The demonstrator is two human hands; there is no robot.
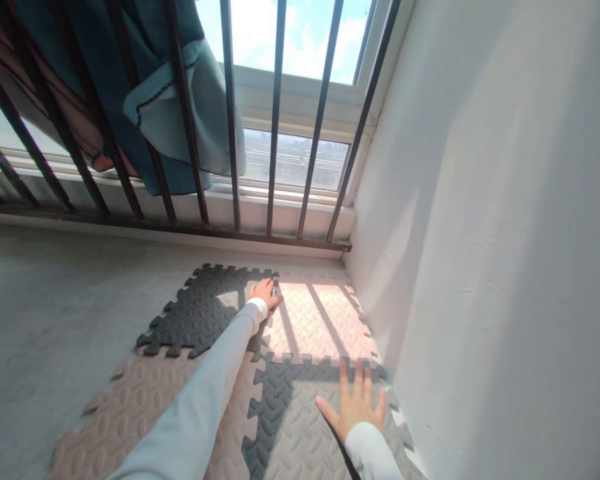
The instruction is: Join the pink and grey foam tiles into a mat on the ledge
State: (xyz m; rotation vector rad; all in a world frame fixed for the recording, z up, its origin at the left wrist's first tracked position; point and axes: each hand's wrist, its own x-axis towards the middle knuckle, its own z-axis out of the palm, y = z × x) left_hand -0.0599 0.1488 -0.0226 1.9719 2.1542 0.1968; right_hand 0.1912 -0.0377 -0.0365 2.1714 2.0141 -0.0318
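Four foam puzzle tiles lie joined on the floor in the corner. My left hand (pixel 265 293) rests with fingers apart on the seam between the dark grey tile (pixel 195 307) at the back left and the sunlit pink tile (pixel 320 317) at the back right. Spread flat on the front right grey tile (pixel 295 427), my right hand (pixel 356 400) has its fingertips near that tile's back edge. A second pink tile (pixel 135 407) lies at the front left, partly hidden under my left sleeve. Neither hand holds anything.
A white wall (pixel 480 267) rises along the right side of the tiles. Behind them stands a dark metal railing (pixel 275 133) in front of a window. Blue and pink cloth (pixel 205 107) hangs beyond the bars. Grey concrete floor (pixel 55 320) stretches to the left.
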